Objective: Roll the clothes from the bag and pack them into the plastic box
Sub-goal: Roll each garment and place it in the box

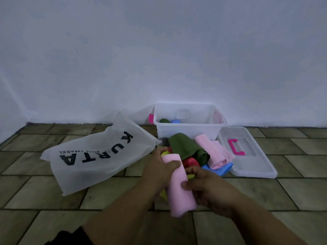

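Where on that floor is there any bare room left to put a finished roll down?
Bare tiles lie to the right of the lid, and in the near-left corner below the white bag. The plastic box is mostly free on its right side. It is crowded between box and hands: the clothes pile fills that gap, and both hands hold the pink roll.

Tiled floor with bag, box, lid and clothes

The brown tiled floor (53,195) carries a white bag (99,156) printed KURTA at left, a clear plastic box (189,129) against the wall, its lid (251,156) lying flat just right, and a heap of clothes (198,152) before the box.
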A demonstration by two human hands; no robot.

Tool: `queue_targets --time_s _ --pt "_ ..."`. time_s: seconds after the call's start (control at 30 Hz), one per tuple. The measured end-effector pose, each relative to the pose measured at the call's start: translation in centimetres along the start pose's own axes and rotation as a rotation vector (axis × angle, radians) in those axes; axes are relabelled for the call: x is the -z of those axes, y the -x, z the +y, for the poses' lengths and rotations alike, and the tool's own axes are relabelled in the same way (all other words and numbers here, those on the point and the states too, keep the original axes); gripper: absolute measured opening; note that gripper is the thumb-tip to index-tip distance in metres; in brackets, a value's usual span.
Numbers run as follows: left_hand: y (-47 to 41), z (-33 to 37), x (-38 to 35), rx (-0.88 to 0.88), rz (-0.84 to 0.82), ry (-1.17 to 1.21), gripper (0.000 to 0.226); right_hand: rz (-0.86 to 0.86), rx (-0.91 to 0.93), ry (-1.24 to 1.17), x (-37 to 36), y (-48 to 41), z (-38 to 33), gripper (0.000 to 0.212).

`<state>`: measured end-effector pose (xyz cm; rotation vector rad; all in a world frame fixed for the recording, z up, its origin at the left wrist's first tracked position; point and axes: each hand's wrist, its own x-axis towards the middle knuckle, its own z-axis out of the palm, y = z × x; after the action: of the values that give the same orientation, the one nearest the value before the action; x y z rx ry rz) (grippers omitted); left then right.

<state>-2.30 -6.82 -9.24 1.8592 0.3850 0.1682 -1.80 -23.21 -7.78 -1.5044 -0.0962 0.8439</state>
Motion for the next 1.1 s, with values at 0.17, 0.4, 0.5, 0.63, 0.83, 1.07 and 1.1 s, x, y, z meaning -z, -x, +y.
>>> queue_targets --time_s 0.17,0.4,0.5,0.63,0.83,1.07,1.1 --pt "-7.6 5.1 1.6 -0.147 0.126 -0.182 0.059 0.051 0.066 0.064 4.4 -2.2 -7.3 0.030" --pt "-16.0 6.7 0.9 0.116 -0.054 -0.558 0.076 0.469 0.218 0.058 9.8 -11.6 -15.9 0.026" --pt "-17.2 6.0 0.1 0.113 -0.095 -0.703 0.079 0.513 0.098 0.376 11.0 -15.7 -16.9 0.031" --pt "-18.3 4.7 -0.1 0.149 -0.077 -0.704 0.088 0.394 -0.180 1.006 10.3 -20.2 -16.1 0.036" --pt "-18.9 4.1 -0.5 0.130 -0.072 -0.759 0.089 0.276 -0.258 1.355 9.3 -23.5 -15.0 0.035" --pt "-18.9 4.2 -0.5 0.143 -0.087 -0.742 0.089 0.312 -0.131 1.480 10.8 -24.4 -14.2 0.029" --pt "-18.9 4.2 -0.6 0.146 -0.082 -0.743 0.089 0.306 -0.124 1.496 10.7 -24.7 -14.1 0.030"
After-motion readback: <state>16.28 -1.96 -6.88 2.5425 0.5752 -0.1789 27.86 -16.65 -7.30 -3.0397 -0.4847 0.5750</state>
